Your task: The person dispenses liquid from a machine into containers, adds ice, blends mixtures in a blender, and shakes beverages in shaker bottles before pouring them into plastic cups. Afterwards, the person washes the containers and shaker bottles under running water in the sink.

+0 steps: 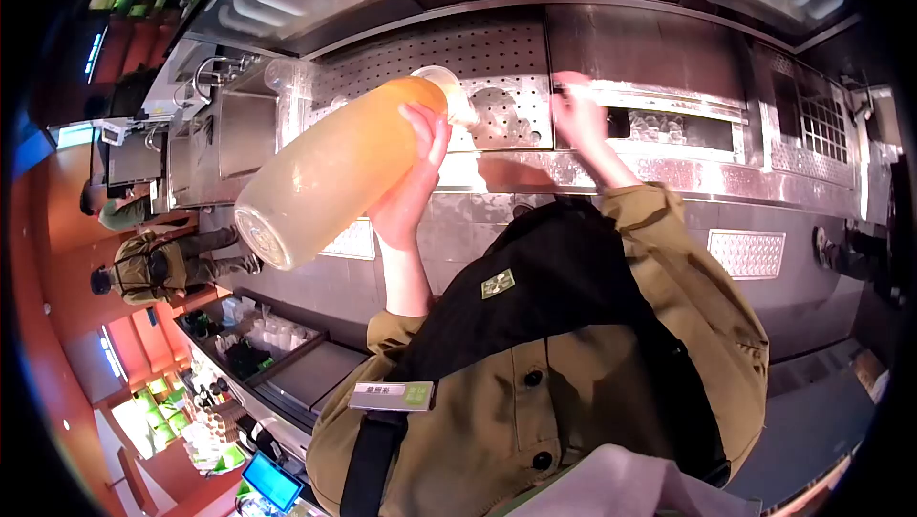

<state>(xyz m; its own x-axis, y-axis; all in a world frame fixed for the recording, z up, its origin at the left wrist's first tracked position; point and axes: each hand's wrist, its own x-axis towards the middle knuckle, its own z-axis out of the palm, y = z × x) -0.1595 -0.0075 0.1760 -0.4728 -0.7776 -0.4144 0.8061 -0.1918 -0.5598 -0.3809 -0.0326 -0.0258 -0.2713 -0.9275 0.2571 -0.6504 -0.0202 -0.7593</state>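
Observation:
My left hand (417,178) is wrapped round a large translucent plastic pitcher (320,168), which lies tilted with its base toward the lower left. Orange liquid has gathered at its upper right end. Right at that end, a clear cup (462,108) stands over the perforated drain tray (516,49), partly hidden by the pitcher and my fingers. My right hand (579,114) is smeared by motion at the tray's right end, close to the ice bin (659,126). Its fingers are bent, and I cannot tell whether they hold anything.
A steel counter (764,178) runs across in front of me. At its left end are a sink (246,133) with a tap and a clear container (291,87). A grated section (823,126) lies far right. Another person (153,264) stands at the left, near a back counter (310,379).

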